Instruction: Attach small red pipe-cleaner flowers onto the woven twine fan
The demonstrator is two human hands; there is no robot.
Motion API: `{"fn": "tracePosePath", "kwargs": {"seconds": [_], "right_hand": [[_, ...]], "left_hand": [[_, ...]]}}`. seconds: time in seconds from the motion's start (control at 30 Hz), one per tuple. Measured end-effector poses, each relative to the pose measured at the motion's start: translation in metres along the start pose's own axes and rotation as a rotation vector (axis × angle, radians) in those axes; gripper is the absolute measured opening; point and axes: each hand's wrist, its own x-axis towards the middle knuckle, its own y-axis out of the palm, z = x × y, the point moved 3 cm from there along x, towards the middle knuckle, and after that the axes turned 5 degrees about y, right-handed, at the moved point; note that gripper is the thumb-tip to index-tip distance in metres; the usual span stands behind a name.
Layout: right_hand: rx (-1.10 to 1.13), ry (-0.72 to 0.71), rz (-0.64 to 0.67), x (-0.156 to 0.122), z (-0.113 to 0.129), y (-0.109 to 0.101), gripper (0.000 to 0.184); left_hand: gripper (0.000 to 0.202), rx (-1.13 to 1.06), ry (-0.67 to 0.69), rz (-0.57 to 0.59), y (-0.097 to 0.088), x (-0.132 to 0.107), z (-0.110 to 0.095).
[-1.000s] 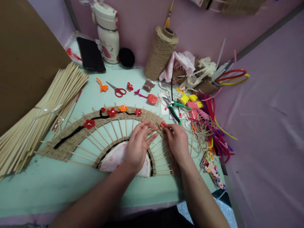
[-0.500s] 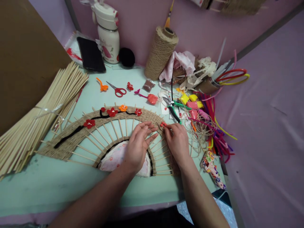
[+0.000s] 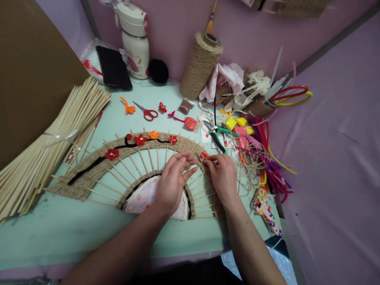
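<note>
A half-round woven fan point(image 3: 80, 184) of twine over thin sticks lies flat on the table, with red and orange flowers along a black fuzzy branch. At its right part sits a small coral-red flower point(image 3: 204, 156) of rounded petals. My right hand point(image 3: 224, 174) has thumb and fingers pinched together at the right edge of this flower. My left hand point(image 3: 173, 184) hovers over the fan's middle, its fingers apart and holding nothing, fingertips just left of the flower. Beneath the left hand, a pale floral fabric half-circle point(image 3: 138, 200) is partly covered.
Red-handled scissors point(image 3: 150, 114), green-handled pliers point(image 3: 218, 140) and a coral clay packet point(image 3: 190, 124) lie beyond the fan. A twine spool point(image 3: 202, 65) and a bottle point(image 3: 135, 51) stand behind. Bundled sticks point(image 3: 56, 146) lie left; pipe cleaners point(image 3: 276, 174) and a glue gun point(image 3: 265, 211) right.
My right fingertips have shifted slightly right and down, so more of the coral-red flower shows. My left hand has hardly moved.
</note>
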Motion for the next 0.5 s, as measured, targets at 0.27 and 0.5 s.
{"fn": "tracePosePath", "kwargs": {"seconds": [0.27,0.5], "right_hand": [[-0.045,-0.081,-0.024,-0.010,0.008,-0.020,0.021],[-0.207,-0.151,0.055,-0.028,0.010,-0.020,0.032]], "left_hand": [[0.020,0.002,0.001,-0.007,0.000,0.000,0.000],[0.022,0.015,-0.001,-0.004,0.000,0.000,0.000]]}}
